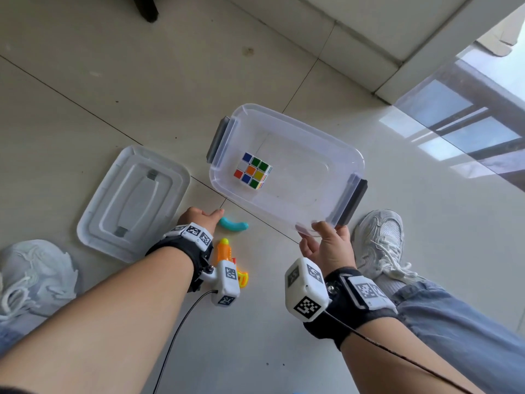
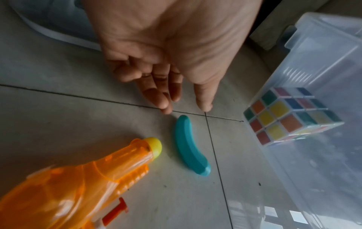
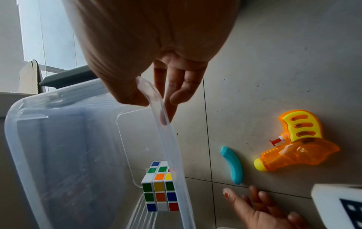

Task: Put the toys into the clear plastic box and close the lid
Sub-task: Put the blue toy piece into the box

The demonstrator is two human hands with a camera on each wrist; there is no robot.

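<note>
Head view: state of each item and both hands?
clear plastic box: open, near rim held
lid: off, on the floor
Rubik's cube: inside box
teal curved toy: on floor
orange water gun: on floor
left hand: open, holds nothing
right hand: pinches box rim

Daylight is glaring off the floor (image 1: pixel 426 143) at upper right; wrist views are showing dimmer, blurring and bending toward edges.
</note>
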